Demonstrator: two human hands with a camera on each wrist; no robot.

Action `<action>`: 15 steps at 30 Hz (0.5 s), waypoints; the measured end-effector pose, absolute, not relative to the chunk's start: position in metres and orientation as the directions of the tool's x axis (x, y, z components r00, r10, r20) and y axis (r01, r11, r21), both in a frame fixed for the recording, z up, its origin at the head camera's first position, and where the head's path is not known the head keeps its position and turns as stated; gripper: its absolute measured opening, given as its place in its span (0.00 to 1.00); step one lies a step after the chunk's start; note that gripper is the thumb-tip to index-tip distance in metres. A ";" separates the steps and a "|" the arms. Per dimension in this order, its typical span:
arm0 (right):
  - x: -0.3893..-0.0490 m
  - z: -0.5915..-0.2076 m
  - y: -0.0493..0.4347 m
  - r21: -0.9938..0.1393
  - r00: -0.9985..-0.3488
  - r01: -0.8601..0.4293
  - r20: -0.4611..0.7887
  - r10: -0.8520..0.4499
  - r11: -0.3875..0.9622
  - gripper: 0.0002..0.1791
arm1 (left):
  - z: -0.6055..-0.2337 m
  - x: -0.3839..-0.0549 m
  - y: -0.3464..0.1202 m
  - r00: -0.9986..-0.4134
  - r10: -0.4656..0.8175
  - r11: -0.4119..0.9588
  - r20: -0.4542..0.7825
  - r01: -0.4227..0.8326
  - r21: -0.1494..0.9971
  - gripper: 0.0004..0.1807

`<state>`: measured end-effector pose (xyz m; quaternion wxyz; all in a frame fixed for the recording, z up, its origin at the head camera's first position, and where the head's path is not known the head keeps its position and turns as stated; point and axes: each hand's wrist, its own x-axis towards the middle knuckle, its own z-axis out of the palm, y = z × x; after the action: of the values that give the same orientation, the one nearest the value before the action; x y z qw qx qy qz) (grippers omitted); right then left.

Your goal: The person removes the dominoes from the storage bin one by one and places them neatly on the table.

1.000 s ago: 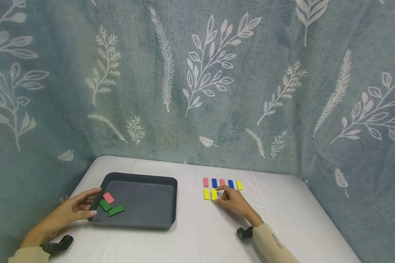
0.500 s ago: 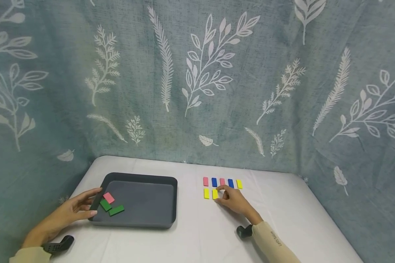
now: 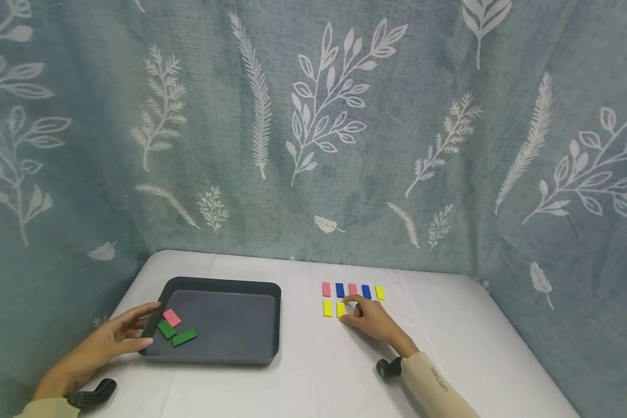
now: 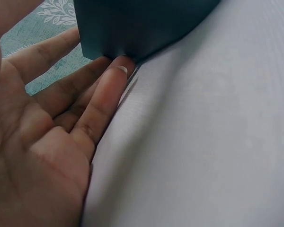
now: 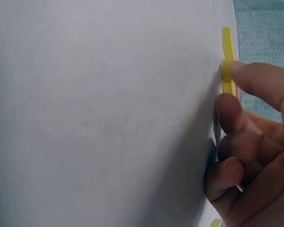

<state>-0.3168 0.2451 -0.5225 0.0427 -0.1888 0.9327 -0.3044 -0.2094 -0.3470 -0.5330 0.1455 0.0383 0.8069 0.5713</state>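
Observation:
In the head view, a dark grey tray (image 3: 224, 284) stands on the left of the table. My left hand (image 3: 120, 335) rests on its left side, fingers spread; the left wrist view shows fingertips against the tray's outer wall (image 4: 137, 28). Inside lie a pink block (image 3: 172, 317) and two green blocks (image 3: 184, 337). To the right, my right hand (image 3: 371, 319) pinches a small yellow block (image 3: 341, 310) end to end between thumb and finger, with the block at table level. Another yellow block (image 3: 327, 308) lies just left of it.
Behind the right hand runs a row of blocks: pink (image 3: 326, 289), blue (image 3: 340, 290), pink (image 3: 352, 289), blue (image 3: 366, 291) and yellow (image 3: 379, 292). A white cloth (image 3: 303, 383) covers the table. A leaf-patterned curtain (image 3: 271, 220) encloses the back and sides.
The yellow block at my right fingers has shifted very slightly right, away from its yellow neighbour. Both hands otherwise hold nearly the same places; the head view has tilted a little.

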 end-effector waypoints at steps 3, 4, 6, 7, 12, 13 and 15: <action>-0.316 -0.518 0.243 -0.608 -0.923 -0.323 0.032 -0.384 0.725 0.28 | -0.533 -0.209 -0.347 -0.956 0.222 0.354 -0.193 -0.106 0.929 0.44; -0.316 -0.516 0.241 -0.616 -0.921 -0.325 0.033 -0.388 0.718 0.28 | -0.533 -0.209 -0.347 -0.956 0.220 0.358 -0.193 -0.105 0.928 0.44; -0.317 -0.512 0.236 -0.626 -0.916 -0.338 0.047 -0.398 0.703 0.27 | -0.533 -0.208 -0.347 -0.957 0.221 0.357 -0.186 -0.098 0.929 0.44; -0.317 -0.509 0.233 -0.626 -0.913 -0.349 0.058 -0.405 0.698 0.27 | -0.533 -0.208 -0.348 -0.958 0.222 0.356 -0.182 -0.094 0.930 0.43; -0.321 -0.497 0.218 -0.621 -0.887 -0.409 0.100 -0.450 0.669 0.26 | -0.533 -0.208 -0.349 -0.958 0.232 0.350 -0.166 -0.077 0.934 0.42; -0.322 -0.496 0.215 -0.625 -0.881 -0.418 0.102 -0.462 0.659 0.26 | -0.534 -0.208 -0.349 -0.958 0.233 0.349 -0.169 -0.080 0.934 0.43; -0.323 -0.493 0.207 -0.633 -0.871 -0.433 0.112 -0.478 0.641 0.26 | -0.535 -0.209 -0.349 -0.958 0.226 0.347 -0.177 -0.091 0.933 0.43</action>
<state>-0.3231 0.2073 -0.4930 0.0329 -0.2516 0.9053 -0.3406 -0.2092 -0.3485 -0.5354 0.1391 0.0417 0.8088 0.5699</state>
